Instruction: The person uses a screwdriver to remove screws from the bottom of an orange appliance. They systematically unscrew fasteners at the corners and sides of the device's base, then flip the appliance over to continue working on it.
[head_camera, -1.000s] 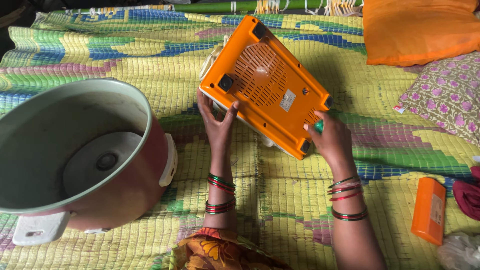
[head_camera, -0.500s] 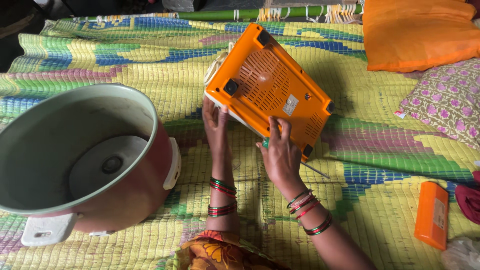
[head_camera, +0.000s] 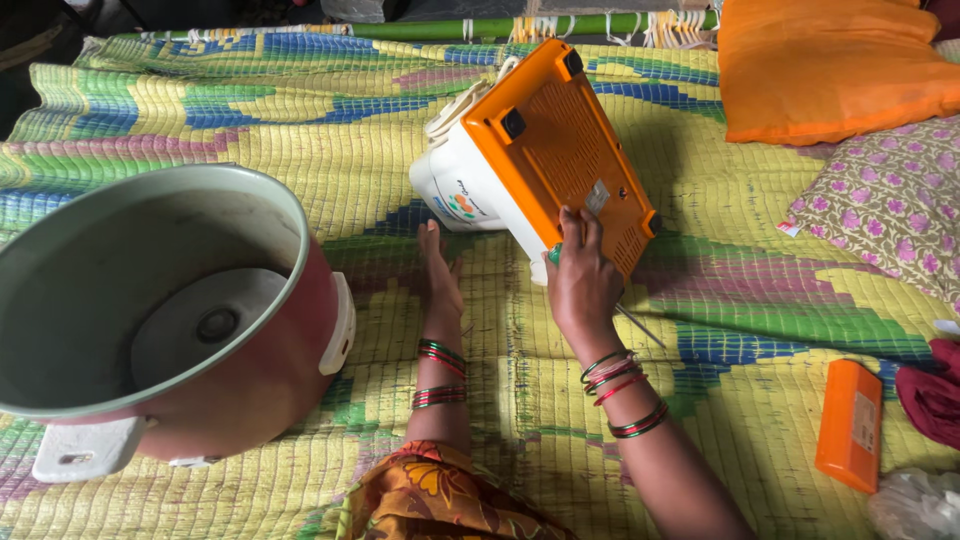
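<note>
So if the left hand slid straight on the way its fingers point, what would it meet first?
The left hand lies flat on the mat, fingers pointing away from the person. Straight ahead is the white side of the tilted orange-bottomed appliance, probably the first contact, though depth is unclear.

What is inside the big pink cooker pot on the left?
Inside the pink cooker pot only a round metal heating plate with a dark centre button shows at the bottom. The near inner wall is hidden by the rim.

The view holds two hands, left (head_camera: 441, 272) and right (head_camera: 583, 285), one orange-bottomed appliance (head_camera: 540, 155), one rice cooker body (head_camera: 160, 320), two pillows, orange (head_camera: 830, 65) and floral (head_camera: 885, 205), and one small orange box (head_camera: 850, 425).
</note>
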